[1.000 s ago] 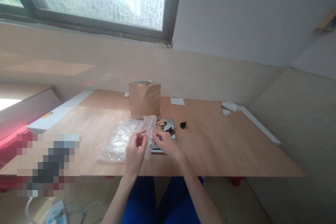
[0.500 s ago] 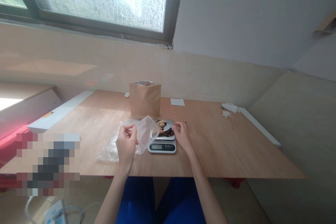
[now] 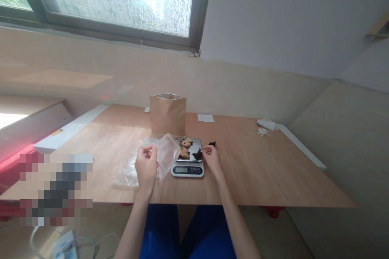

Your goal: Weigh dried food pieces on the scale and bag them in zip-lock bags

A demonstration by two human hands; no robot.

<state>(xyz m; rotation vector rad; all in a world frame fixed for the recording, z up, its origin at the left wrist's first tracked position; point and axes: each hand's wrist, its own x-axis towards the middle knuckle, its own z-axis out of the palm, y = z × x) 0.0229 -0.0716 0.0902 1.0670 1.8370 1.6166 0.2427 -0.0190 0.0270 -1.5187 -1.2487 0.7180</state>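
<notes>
The table [image 3: 258,170] bears a scale [image 3: 188,169] — and a bag [image 3: 168,116].

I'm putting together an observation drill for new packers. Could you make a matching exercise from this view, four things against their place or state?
1. Brown bag
2. Clear bag
3. Digital scale
4. White sheet

A. Bearing dark and tan pieces
B. Lying flat near the table's far edge
C. Standing upright
D. Held by the left hand

Pairs: 1-C, 2-D, 3-A, 4-B

Window [image 3: 121,2] blown out upper left; right wall [image 3: 343,141] dim; lower-left patch [image 3: 56,189] pixelated.
</notes>
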